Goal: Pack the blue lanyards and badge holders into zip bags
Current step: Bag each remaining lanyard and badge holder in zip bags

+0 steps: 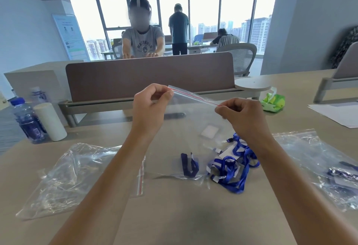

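I hold a clear zip bag (186, 128) with a red seal line up above the table. My left hand (151, 107) pinches its top left corner and my right hand (242, 115) pinches the top right corner. A dark blue lanyard piece (188, 165) lies at the bag's bottom. Beneath and to the right, a heap of blue lanyards with badge holders (232, 169) lies on the table. An empty zip bag (77, 173) lies flat at the left. At the right a crumpled zip bag (317, 165) holds a lanyard.
Two water bottles (27, 120) and a white cylinder (50, 120) stand at the far left. A brown desk divider (149, 76) runs across the back, with a person seated beyond it. A green packet (274, 102) and white paper (337, 114) lie at the right.
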Demonstrator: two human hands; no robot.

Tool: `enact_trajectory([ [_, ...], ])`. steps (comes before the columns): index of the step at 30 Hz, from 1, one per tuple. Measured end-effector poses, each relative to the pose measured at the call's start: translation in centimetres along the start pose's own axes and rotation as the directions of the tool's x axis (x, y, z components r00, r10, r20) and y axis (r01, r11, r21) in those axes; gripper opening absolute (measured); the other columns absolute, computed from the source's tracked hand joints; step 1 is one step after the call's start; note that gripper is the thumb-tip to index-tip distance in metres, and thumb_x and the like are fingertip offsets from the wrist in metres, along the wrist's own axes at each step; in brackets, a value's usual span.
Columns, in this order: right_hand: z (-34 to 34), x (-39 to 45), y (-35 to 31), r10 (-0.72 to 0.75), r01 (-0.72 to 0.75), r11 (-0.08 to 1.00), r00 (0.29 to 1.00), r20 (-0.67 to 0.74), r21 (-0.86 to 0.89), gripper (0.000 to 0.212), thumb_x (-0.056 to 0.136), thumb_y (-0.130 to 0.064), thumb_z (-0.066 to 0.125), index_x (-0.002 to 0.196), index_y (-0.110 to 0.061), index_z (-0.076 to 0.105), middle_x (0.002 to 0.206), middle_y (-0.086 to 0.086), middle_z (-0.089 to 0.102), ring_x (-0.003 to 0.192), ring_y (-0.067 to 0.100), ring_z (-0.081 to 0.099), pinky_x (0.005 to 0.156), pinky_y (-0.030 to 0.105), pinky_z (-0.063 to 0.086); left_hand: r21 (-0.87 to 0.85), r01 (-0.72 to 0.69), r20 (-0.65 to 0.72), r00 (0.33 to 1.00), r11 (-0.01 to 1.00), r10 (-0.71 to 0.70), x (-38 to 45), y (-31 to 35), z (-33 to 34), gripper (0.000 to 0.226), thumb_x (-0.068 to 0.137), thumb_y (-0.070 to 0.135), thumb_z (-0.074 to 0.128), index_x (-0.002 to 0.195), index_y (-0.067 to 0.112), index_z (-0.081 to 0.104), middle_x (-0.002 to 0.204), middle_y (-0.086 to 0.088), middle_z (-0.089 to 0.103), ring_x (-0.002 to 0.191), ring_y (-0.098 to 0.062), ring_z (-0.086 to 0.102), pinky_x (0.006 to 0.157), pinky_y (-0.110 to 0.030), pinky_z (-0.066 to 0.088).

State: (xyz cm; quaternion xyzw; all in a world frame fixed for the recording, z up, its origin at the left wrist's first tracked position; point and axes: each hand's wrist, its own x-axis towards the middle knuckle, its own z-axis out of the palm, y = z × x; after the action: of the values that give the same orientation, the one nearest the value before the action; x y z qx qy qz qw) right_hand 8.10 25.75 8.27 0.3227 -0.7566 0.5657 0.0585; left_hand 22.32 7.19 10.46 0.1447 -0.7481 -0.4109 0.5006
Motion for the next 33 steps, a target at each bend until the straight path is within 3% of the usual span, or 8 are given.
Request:
enact_trajectory([
  [4, -0.4, -0.1, 0.3, 0.012, -0.012, 1.000, 1.000, -0.008, 0.002, 0.009, 0.089, -0.028, 0.078, 0.089, -0.019, 0.079, 0.074, -0.005, 0.074, 0.070, 0.012, 0.066, 0.064, 0.014, 0.051, 0.024, -0.035, -0.025, 0.999, 0.999, 0.036, 0.5, 0.2, -0.3, 0.007, 0.094, 0.019, 0.070, 0.093, 0.014, 0.074, 0.080, 0.007, 0.069, 0.074, -0.004, 0.060, 0.072, -0.019, 0.049],
  [9, -1.4, 0.0, 0.3, 0.000, -0.002, 1.000, 0.998, -0.060, -0.030, 0.009, 0.089, -0.031, 0.076, 0.084, -0.023, 0.077, 0.070, -0.010, 0.070, 0.058, 0.000, 0.058, 0.057, 0.010, 0.043, 0.033, -0.059, -0.057, 0.997, 0.998, 0.060, 1.1, 0.6, -0.5, 0.008, 0.094, 0.021, 0.070, 0.094, 0.014, 0.074, 0.080, 0.004, 0.070, 0.074, -0.007, 0.062, 0.072, -0.023, 0.054],
  [12, -2.0, 0.0, -0.1, -0.034, 0.029, 0.998, 0.995, -0.094, -0.055, 0.010, 0.089, -0.031, 0.076, 0.082, -0.024, 0.075, 0.070, -0.010, 0.070, 0.060, 0.002, 0.058, 0.060, 0.014, 0.044, 0.005, -0.050, -0.066, 0.997, 0.999, 0.050, 1.3, 0.9, -0.3, 0.007, 0.093, 0.020, 0.071, 0.093, 0.014, 0.075, 0.078, 0.006, 0.069, 0.072, -0.005, 0.060, 0.070, -0.019, 0.051],
  [16, -2.9, 0.0, 0.0, -0.045, 0.043, 0.999, 0.990, -0.135, -0.020, 0.017, 0.087, -0.035, 0.080, 0.076, -0.025, 0.073, 0.064, -0.010, 0.068, 0.054, -0.001, 0.055, 0.055, 0.009, 0.044, -0.042, -0.001, -0.105, 0.994, 0.999, -0.003, 1.4, 1.1, -0.1, 0.005, 0.093, 0.020, 0.070, 0.091, 0.016, 0.074, 0.077, 0.003, 0.070, 0.073, -0.008, 0.062, 0.069, -0.016, 0.050],
  [22, -3.9, -0.2, 0.6, -0.048, 0.040, 0.998, 0.981, -0.188, -0.047, 0.020, 0.085, -0.039, 0.082, 0.075, -0.024, 0.074, 0.065, -0.009, 0.069, 0.053, 0.000, 0.055, 0.054, 0.007, 0.043, -0.072, 0.010, -0.078, 0.997, 0.997, -0.016, 1.3, 1.4, 0.7, 0.007, 0.092, 0.020, 0.072, 0.091, 0.013, 0.075, 0.077, -0.003, 0.071, 0.071, -0.010, 0.061, 0.070, -0.025, 0.052],
  [29, -5.4, -0.4, 1.1, -0.024, 0.027, 1.000, 0.989, -0.143, 0.016, 0.006, 0.090, -0.025, 0.078, 0.084, -0.026, 0.078, 0.075, -0.011, 0.074, 0.060, -0.004, 0.060, 0.058, 0.005, 0.044, -0.121, -0.010, -0.104, 0.995, 0.993, -0.002, 1.4, 2.3, 1.5, 0.005, 0.091, 0.018, 0.072, 0.088, 0.021, 0.075, 0.075, 0.004, 0.071, 0.070, -0.008, 0.062, 0.069, -0.017, 0.050],
  [33, -6.3, -0.6, 0.8, -0.036, 0.043, 0.999, 0.980, -0.194, 0.032, 0.006, 0.092, -0.022, 0.075, 0.088, -0.020, 0.078, 0.074, -0.005, 0.073, 0.055, -0.002, 0.056, 0.055, 0.006, 0.042, -0.150, -0.015, -0.086, 0.996, 0.989, 0.002, 1.2, 3.2, 2.1, 0.006, 0.091, 0.019, 0.073, 0.092, 0.015, 0.077, 0.071, 0.004, 0.068, 0.065, -0.005, 0.058, 0.063, -0.018, 0.047],
])
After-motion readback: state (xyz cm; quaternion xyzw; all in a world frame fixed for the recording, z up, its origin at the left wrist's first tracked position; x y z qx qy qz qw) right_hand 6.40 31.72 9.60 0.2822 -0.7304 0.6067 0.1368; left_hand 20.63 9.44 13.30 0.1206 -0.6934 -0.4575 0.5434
